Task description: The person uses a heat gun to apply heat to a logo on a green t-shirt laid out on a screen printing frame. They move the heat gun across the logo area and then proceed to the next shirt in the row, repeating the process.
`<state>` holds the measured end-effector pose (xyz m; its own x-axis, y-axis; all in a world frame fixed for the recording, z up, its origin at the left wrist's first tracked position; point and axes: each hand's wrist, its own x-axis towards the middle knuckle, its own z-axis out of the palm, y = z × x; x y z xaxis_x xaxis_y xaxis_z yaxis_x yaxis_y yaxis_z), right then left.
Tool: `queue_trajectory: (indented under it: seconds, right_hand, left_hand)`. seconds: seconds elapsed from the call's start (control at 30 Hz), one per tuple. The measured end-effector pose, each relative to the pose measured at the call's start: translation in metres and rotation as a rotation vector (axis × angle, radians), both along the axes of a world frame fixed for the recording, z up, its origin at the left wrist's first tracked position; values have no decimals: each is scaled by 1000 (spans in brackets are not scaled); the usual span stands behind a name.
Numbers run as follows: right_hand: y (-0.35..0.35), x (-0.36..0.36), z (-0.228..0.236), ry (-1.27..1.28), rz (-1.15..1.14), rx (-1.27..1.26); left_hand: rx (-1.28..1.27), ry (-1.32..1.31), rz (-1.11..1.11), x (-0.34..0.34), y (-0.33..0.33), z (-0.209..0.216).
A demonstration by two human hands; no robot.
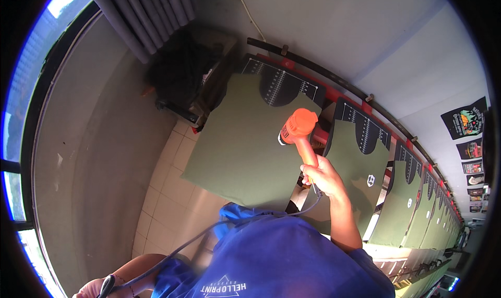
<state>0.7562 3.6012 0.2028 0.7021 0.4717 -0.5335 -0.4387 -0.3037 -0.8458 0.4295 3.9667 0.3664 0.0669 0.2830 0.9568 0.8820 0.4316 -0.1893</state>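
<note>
An orange hair dryer (300, 127) is held up by its handle in my right hand (326, 177), fingers wrapped round it. Its dark nozzle points left, above an olive-green cut fabric panel (235, 141) lying flat on a black printing board (271, 81) with white ruler marks. From the handle a dark power cord (195, 235) runs across my blue shirt to the lower left. There my left hand (93, 287), partly cut off by the picture's edge, is closed round a loop of the cord.
More boards with green panels (355, 165) run in a row to the right, some bearing a small white print (371, 180). A dark rail (323, 66) follows the wall behind. At the back left, black cloth (180, 71) lies heaped below a grey curtain (141, 16). The floor is tiled (162, 183).
</note>
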Motion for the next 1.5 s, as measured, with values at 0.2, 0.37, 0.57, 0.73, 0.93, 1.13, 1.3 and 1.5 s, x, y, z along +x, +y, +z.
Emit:
queue_trajectory:
  seconds: [0.2, 0.37, 0.57, 0.73, 0.93, 1.13, 1.3, 1.5]
  right_hand:
    - [-6, -4, -2, -35, 15, -73]
    - [-10, -3, 0, -32, -17, -71]
    - [-13, 0, -8, -57, -51, -69]
    - [-11, 10, -9, -22, -68, -40]
    - [-3, 21, -4, -19, -61, -43]
    - [6, 27, -12, -50, -26, -18]
    - [15, 33, -8, 13, 4, -4]
    - [-3, 21, -5, 68, 31, 80]
  left_hand:
    - [-4, 3, 2, -1, -1, -1]
    - [-5, -5, 4, -3, -2, -2]
    - [-15, -16, -5, -5, -1, -1]
    - [-18, -24, 8, -5, -3, -3]
    - [-15, -27, 33, -5, -5, -4]
    - [-4, -30, 60, -5, -6, -2]
    - [10, -28, 79, -5, -10, -1]
    - [33, -18, 63, 5, -25, 0]
